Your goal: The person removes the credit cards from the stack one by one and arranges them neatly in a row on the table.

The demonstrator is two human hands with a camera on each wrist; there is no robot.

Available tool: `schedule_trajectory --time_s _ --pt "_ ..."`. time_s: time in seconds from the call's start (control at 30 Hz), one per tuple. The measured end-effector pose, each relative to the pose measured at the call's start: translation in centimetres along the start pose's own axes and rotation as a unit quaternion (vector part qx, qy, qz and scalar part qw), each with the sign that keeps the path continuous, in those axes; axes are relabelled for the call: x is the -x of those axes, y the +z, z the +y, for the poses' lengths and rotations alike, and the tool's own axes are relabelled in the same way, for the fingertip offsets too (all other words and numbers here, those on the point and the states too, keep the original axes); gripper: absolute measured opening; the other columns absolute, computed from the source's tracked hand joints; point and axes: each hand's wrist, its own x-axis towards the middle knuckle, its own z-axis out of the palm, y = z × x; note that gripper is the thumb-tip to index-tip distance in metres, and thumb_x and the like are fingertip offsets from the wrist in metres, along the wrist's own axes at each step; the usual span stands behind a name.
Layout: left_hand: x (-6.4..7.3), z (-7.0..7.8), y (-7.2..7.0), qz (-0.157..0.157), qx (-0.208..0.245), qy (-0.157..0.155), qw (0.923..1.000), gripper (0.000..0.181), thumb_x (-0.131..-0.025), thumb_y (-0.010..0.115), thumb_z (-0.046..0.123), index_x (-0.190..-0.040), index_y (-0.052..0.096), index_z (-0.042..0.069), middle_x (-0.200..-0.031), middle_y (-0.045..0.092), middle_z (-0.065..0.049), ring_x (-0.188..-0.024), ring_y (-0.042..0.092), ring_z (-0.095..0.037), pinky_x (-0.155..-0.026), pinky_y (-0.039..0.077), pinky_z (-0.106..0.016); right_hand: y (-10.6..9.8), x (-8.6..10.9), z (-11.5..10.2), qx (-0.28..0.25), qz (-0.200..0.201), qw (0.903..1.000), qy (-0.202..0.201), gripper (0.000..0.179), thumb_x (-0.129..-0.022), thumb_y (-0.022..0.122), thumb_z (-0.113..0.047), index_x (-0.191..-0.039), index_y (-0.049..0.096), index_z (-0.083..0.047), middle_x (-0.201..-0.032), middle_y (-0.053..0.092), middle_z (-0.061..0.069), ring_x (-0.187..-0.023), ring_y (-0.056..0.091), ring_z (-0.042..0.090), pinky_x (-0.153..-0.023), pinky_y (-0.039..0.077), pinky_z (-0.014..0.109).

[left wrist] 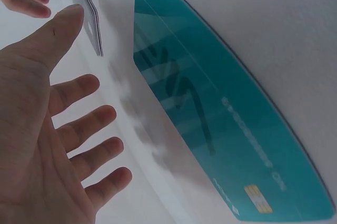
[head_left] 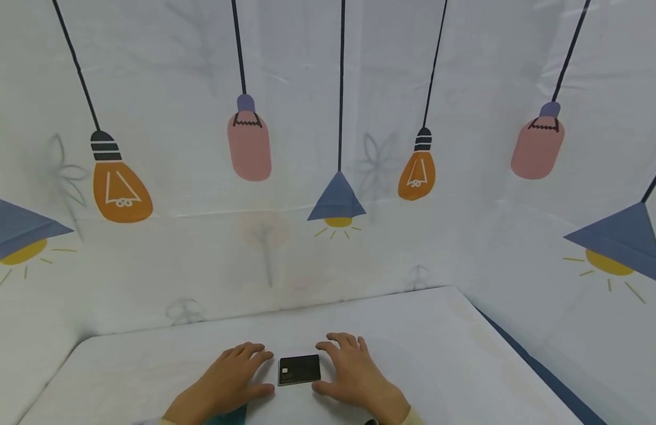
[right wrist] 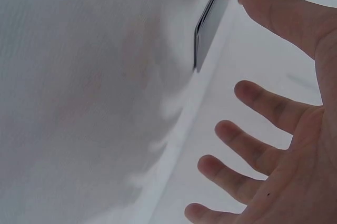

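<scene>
A small stack of bank cards lies on the white table, its top card (head_left: pixel 300 370) black with a chip and the letters VIP. In both wrist views the stack shows edge-on, with several thin layers. My left hand (head_left: pixel 227 379) is just left of it, fingers spread and loosely bent, touching nothing. On the other side my right hand (head_left: pixel 355 373) mirrors it, fingers apart and close to the stack's right edge. A teal card (left wrist: pixel 210 108) with a gold chip lies flat near my left wrist; in the head view the left hand and forearm partly hide it.
The white tabletop (head_left: pixel 439 354) runs back to a white cloth wall (head_left: pixel 296 265) printed with hanging lamps and bulbs. More of this cloth closes in the left and right sides. A dark blue strip (head_left: pixel 540 366) shows along the table's right edge.
</scene>
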Motion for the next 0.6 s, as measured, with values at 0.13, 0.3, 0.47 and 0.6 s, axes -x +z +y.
schedule_trajectory --time_s 0.13,0.3,0.47,0.6 --pt "-0.5 0.3 0.2 0.001 -0.001 0.006 1.0 0.066 -0.088 0.067 0.061 -0.131 0.064 0.012 -0.134 0.059 -0.014 -0.125 0.053 -0.038 -0.098 0.044 -0.064 -0.2 0.2 0.5 -0.004 -0.004 1.0 0.004 0.064 -0.079 0.08 -0.053 -0.131 0.063 -0.021 -0.14 0.054 0.01 -0.132 0.046 0.036 -0.107 0.033 0.07" --pt "-1.2 0.6 0.5 -0.009 -0.001 -0.001 1.0 0.067 -0.087 0.07 0.06 -0.131 0.064 0.011 -0.134 0.059 -0.014 -0.125 0.053 -0.038 -0.099 0.044 -0.064 -0.1 0.4 1.0 -0.004 -0.019 0.9997 0.012 0.066 -0.078 0.082 -0.053 -0.13 0.064 -0.018 -0.138 0.054 0.013 -0.131 0.046 0.039 -0.105 0.032 0.073" --pt "-1.9 1.1 0.9 -0.024 -0.001 -0.014 0.9996 0.068 -0.086 0.072 0.06 -0.131 0.064 0.009 -0.134 0.059 -0.013 -0.125 0.053 -0.037 -0.101 0.043 -0.063 -0.1 0.3 1.2 -0.019 -0.052 0.9981 0.028 0.071 -0.078 0.081 -0.057 -0.133 0.062 -0.016 -0.145 0.049 0.016 -0.137 0.04 0.042 -0.107 0.027 0.074" --pt "-2.4 1.4 1.2 -0.018 -0.005 -0.01 0.9998 0.068 -0.085 0.073 0.058 -0.13 0.064 0.008 -0.134 0.058 -0.014 -0.126 0.053 -0.038 -0.1 0.044 -0.061 0.1 0.1 1.3 -0.036 -0.071 0.9963 0.033 0.075 -0.078 0.081 -0.057 -0.136 0.061 -0.013 -0.15 0.044 0.02 -0.141 0.034 0.049 -0.109 0.022 0.076"
